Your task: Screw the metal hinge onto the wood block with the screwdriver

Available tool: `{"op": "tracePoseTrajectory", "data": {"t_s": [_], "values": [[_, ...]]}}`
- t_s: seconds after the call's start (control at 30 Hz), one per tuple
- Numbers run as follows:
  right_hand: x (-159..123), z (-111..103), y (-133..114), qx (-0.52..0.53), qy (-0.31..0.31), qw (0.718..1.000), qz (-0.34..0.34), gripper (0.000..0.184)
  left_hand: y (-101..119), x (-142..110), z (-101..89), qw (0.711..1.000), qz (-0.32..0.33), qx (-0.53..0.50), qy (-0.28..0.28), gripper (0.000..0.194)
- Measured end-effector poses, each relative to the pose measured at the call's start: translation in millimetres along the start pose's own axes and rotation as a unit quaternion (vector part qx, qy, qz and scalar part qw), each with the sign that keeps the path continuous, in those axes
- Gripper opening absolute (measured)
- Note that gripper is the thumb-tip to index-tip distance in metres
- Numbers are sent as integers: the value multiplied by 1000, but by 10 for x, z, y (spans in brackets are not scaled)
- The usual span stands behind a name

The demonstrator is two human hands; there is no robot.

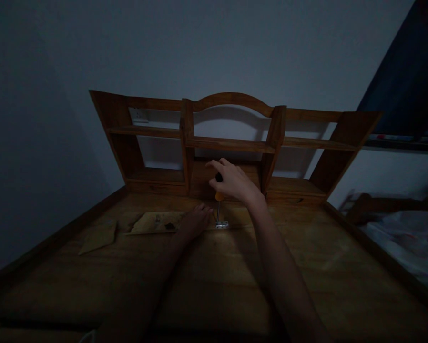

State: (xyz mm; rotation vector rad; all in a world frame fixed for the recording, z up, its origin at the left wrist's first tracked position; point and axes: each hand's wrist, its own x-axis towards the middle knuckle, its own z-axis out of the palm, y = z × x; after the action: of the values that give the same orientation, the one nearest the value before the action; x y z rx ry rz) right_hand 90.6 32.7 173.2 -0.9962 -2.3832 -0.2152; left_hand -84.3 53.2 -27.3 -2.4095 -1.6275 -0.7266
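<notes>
My right hand is curled round the handle of a screwdriver, its index finger lifted away. The handle shows black on top and yellow-orange below. Its thin shaft stands nearly upright, and the tip meets a small silver metal hinge. Under the hinge lies a long, thin wooden board with a dark stain and a rough left end. My left hand rests on this board just left of the hinge, fingers stretched forward and nearly flat. Whether the tip sits in a screw is too small to tell.
All this is on a wooden desk. A loose flat piece lies left of the board. Behind stands a wooden shelf unit against the wall. Past the desk's right edge is a bed with light bedding. The room is dim.
</notes>
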Motion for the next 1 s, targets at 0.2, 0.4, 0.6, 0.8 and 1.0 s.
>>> {"op": "tracePoseTrajectory", "data": {"t_s": [0.2,0.4,0.6,0.8,1.0], "values": [[-11,1,-17,-9,5,1000,13,38,96,-5,-148,1000,11,12,-21,26],[-23,-38,-59,-5,-13,1000,15,40,172,-14,-269,1000,1,16,-26,25],[-27,-54,-68,-56,-5,997,44,36,139,-14,-215,999,5,23,-32,26],[-56,-101,-67,-28,-15,999,29,40,55,-9,-103,999,17,21,-34,31],[-66,-118,-79,-12,-24,1000,16,38,56,0,-77,1000,-15,-6,-26,30]]}}
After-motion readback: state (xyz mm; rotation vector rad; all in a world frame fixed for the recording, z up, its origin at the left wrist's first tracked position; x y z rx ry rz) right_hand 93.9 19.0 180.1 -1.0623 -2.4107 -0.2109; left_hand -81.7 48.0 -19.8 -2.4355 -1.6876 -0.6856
